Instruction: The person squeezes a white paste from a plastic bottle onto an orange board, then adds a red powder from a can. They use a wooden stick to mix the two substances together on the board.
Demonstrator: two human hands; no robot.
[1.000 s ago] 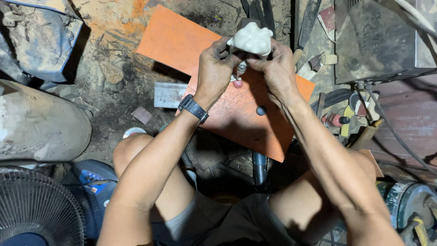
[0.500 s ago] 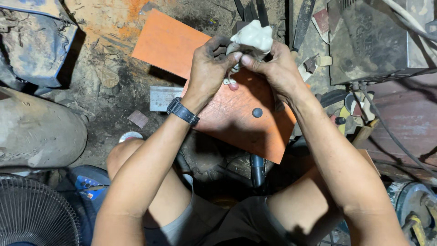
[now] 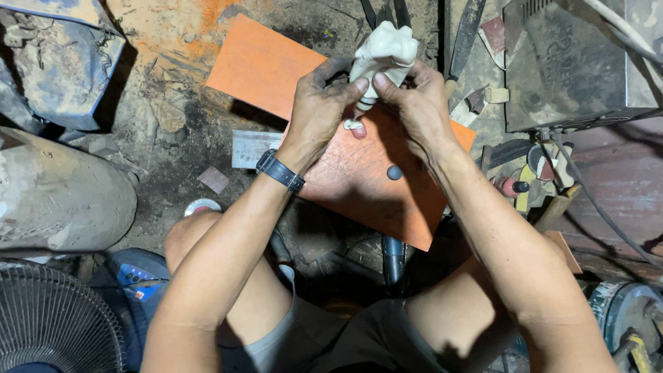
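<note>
head view: worn on the person's head; faces steeply down; close over hands, knees and floor

An orange board (image 3: 359, 179) lies on the dirty floor, with a fan (image 3: 59, 324) and a grey metal box (image 3: 573, 65) nearby.

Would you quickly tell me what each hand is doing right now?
Left hand: closed on the white moulded piece, fingers round its lower stem.
Right hand: closed on the same white moulded piece from the other side.
</note>
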